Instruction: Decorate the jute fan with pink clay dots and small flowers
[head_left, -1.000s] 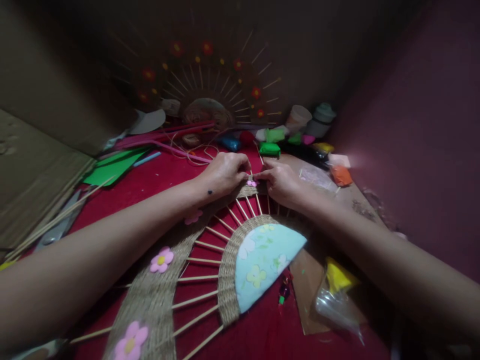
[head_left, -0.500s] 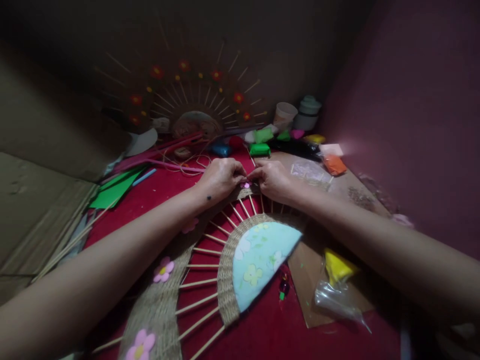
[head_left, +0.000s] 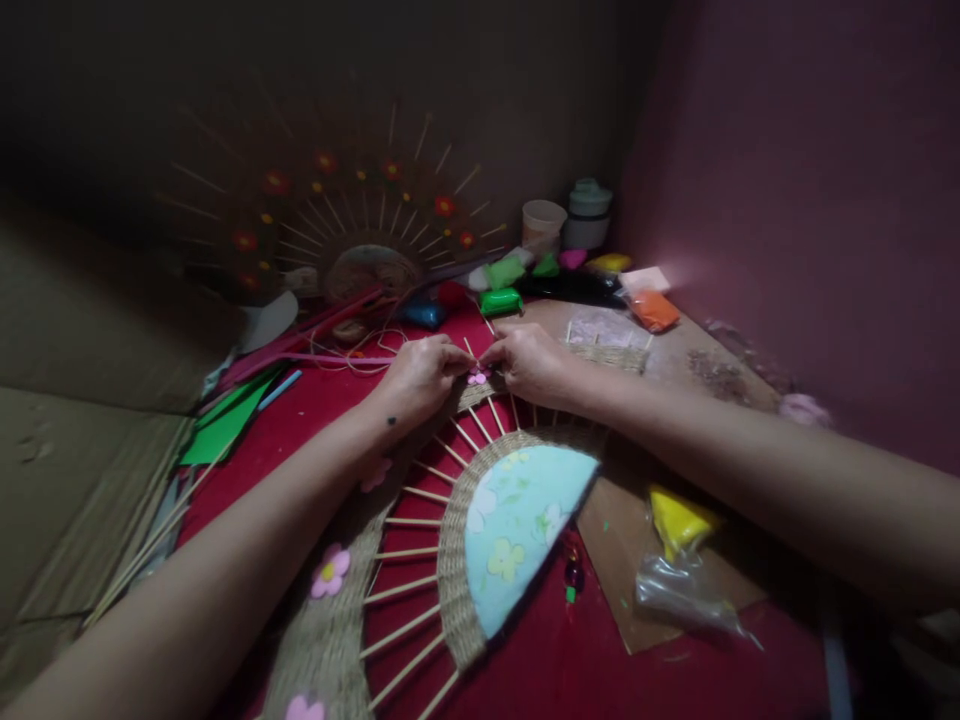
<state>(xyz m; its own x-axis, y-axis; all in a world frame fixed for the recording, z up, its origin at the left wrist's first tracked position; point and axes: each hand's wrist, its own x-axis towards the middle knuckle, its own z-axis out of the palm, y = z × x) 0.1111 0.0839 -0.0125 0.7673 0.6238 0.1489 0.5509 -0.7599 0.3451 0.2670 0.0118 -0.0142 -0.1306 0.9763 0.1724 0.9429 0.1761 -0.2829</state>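
Note:
My left hand (head_left: pixel 429 374) and my right hand (head_left: pixel 531 360) almost meet at the outer woven band of a half-round fan-shaped craft. Both are closed in a pinch at the upper edge of a small pink flower (head_left: pixel 478 379), whose lower petals show under the fingertips. Thin wooden sticks (head_left: pixel 411 522) link the outer woven band (head_left: pixel 330 640) to the inner one (head_left: pixel 452 560). A light blue half-disc (head_left: pixel 517 530) with pale flowers fills the centre. A pink flower with a yellow middle (head_left: pixel 330 571) lies on the band to the left.
A yellow clay packet (head_left: pixel 679 522) and a clear plastic bag (head_left: pixel 686 590) lie on cardboard (head_left: pixel 615 560) at right. Farther back are a green packet (head_left: pixel 500 302), an orange packet (head_left: pixel 654 311), a cup (head_left: pixel 543 228) and a jar (head_left: pixel 589 215). A similar decorated fan (head_left: pixel 371 265) leans behind.
The view has shifted slightly, so most things sit farther left. Slightly more of the pink flower shows between my hands, which stay at the same place on the band.

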